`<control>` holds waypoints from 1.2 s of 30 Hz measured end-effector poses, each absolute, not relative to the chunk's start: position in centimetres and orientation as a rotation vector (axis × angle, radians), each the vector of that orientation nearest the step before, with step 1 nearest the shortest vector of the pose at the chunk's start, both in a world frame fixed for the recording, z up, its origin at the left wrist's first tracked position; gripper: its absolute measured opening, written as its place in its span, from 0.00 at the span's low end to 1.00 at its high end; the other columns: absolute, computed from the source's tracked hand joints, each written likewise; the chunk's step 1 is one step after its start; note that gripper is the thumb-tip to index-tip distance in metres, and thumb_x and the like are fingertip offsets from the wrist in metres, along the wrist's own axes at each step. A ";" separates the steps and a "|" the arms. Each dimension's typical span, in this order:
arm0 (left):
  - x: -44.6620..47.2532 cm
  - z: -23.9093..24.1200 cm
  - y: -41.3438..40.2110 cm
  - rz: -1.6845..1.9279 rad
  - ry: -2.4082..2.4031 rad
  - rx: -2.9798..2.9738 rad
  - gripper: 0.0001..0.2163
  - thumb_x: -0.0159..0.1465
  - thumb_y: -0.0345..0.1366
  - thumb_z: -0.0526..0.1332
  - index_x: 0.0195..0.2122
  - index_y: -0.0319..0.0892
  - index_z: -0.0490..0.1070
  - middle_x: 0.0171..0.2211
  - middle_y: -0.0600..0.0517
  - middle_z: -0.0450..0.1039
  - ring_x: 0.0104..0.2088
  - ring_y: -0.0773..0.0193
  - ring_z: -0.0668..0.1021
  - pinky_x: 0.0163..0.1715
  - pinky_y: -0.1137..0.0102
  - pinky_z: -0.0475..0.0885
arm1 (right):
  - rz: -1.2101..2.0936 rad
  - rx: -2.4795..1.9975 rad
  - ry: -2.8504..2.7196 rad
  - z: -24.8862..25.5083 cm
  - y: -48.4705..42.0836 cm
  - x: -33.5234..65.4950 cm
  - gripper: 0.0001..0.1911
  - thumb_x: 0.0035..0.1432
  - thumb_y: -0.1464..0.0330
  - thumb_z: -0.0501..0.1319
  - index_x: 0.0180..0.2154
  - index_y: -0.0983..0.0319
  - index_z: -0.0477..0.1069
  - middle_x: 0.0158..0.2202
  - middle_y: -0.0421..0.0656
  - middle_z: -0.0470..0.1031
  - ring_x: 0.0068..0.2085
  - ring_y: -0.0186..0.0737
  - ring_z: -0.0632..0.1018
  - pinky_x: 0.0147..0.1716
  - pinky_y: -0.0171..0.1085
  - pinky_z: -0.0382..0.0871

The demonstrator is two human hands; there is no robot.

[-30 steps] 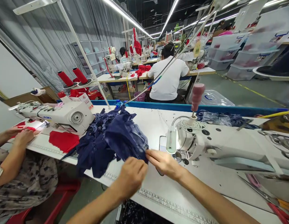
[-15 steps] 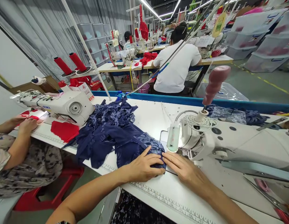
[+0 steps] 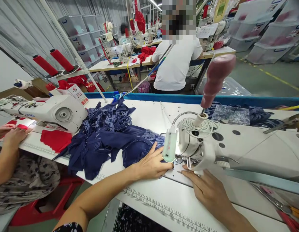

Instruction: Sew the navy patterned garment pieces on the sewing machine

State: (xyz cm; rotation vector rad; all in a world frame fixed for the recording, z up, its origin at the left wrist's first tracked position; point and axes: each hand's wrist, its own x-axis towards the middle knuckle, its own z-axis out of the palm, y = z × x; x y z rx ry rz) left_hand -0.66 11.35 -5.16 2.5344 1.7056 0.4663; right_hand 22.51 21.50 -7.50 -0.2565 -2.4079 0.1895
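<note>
Across the white tabletop point(image 3: 146, 112), I see the left hand point(image 3: 150, 165) spread on navy lace-trimmed fabric point(image 3: 136, 151), but cannot tell whether the right hand point(image 3: 208, 188), at the sewing machine point(image 3: 251, 146), grips anything.

Single view, head-worn: looks from above near edge of counter point(image 3: 146, 112), facing forward and down. Left fingers point(image 3: 165, 166) and right fingers point(image 3: 194, 178) close below, mid-frame; sewing machine point(image 3: 251, 146) close at right. Co-worker point(image 3: 175, 66) farther ahead, back toward camera; stacked boxes point(image 3: 269, 53) far right.
</note>
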 end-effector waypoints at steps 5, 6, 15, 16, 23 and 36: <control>-0.7 -4.5 12.1 0.441 1.725 2.471 0.08 0.68 0.35 0.55 0.43 0.47 0.74 0.45 0.46 0.70 0.51 0.53 0.69 0.52 0.58 0.67 | 0.228 -0.295 -2.387 -7.0 21.4 22.3 0.18 0.64 0.77 0.51 0.44 0.57 0.76 0.33 0.42 0.75 0.29 0.38 0.72 0.26 0.37 0.68; -0.7 -4.4 12.3 0.432 1.707 2.463 0.08 0.68 0.34 0.55 0.44 0.47 0.73 0.45 0.47 0.70 0.50 0.54 0.69 0.51 0.60 0.68 | 0.232 -0.304 -2.385 -6.9 21.4 22.3 0.17 0.64 0.77 0.51 0.43 0.57 0.76 0.31 0.42 0.75 0.28 0.37 0.71 0.25 0.37 0.67; -1.5 -3.6 13.2 0.371 1.564 2.533 0.10 0.70 0.33 0.52 0.46 0.45 0.72 0.46 0.48 0.71 0.48 0.59 0.71 0.53 0.61 0.66 | 0.243 -0.340 -2.394 -7.2 21.5 22.4 0.17 0.64 0.77 0.50 0.34 0.58 0.76 0.33 0.42 0.75 0.34 0.38 0.75 0.28 0.38 0.69; -1.5 -3.6 13.1 0.366 1.565 2.543 0.10 0.70 0.33 0.52 0.46 0.46 0.72 0.46 0.48 0.72 0.47 0.59 0.72 0.53 0.60 0.66 | 0.246 -0.338 -2.397 -7.1 21.5 22.4 0.17 0.64 0.77 0.50 0.33 0.58 0.75 0.34 0.43 0.75 0.35 0.39 0.75 0.29 0.38 0.69; 0.5 -4.9 10.9 0.329 1.818 2.624 0.16 0.70 0.26 0.49 0.56 0.40 0.65 0.51 0.42 0.72 0.53 0.55 0.72 0.56 0.53 0.66 | 0.262 -0.375 -2.408 -6.9 21.3 22.3 0.19 0.66 0.74 0.50 0.24 0.59 0.69 0.34 0.44 0.75 0.37 0.39 0.75 0.31 0.37 0.69; 0.2 -7.4 10.2 0.634 1.869 2.655 0.16 0.66 0.26 0.53 0.54 0.41 0.67 0.50 0.49 0.76 0.53 0.59 0.76 0.64 0.50 0.58 | 0.109 -0.348 -2.540 -6.5 21.8 20.8 0.18 0.68 0.71 0.49 0.41 0.60 0.78 0.36 0.45 0.78 0.35 0.40 0.76 0.31 0.36 0.69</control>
